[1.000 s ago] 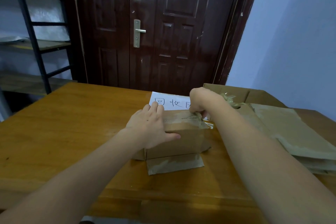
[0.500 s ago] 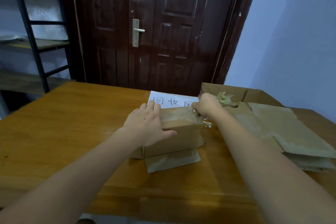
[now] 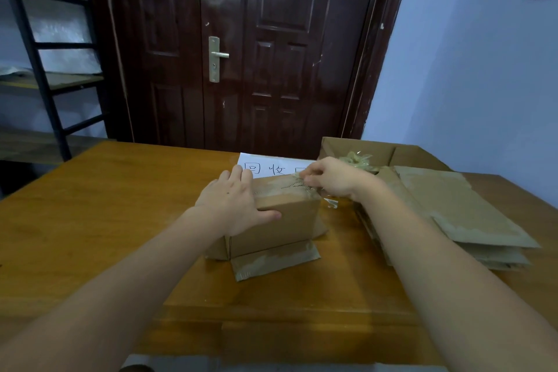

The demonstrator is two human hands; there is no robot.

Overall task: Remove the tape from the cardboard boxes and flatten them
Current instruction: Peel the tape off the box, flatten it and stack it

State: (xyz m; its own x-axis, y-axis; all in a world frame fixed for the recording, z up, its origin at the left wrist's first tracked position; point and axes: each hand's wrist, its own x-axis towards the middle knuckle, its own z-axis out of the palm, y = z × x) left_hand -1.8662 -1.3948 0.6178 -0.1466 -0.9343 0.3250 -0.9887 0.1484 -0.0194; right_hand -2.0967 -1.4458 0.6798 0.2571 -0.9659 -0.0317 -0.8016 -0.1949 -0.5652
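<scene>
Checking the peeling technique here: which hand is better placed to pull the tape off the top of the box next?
The right hand, probably. Its fingers already pinch the tape at the far right top edge of the cardboard box. The left hand lies spread over the box's left side, steadying it.

Two bare forearms, no sleeves, left grip (image 3: 234,204), right grip (image 3: 333,180)

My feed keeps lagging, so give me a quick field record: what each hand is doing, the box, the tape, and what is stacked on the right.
left hand: presses flat on the box top
right hand: pinches the clear tape strip at the top's far right edge
small brown cardboard box: upright on the wooden table, bottom flap splayed forward
flattened cardboard stack: right of the box
</scene>
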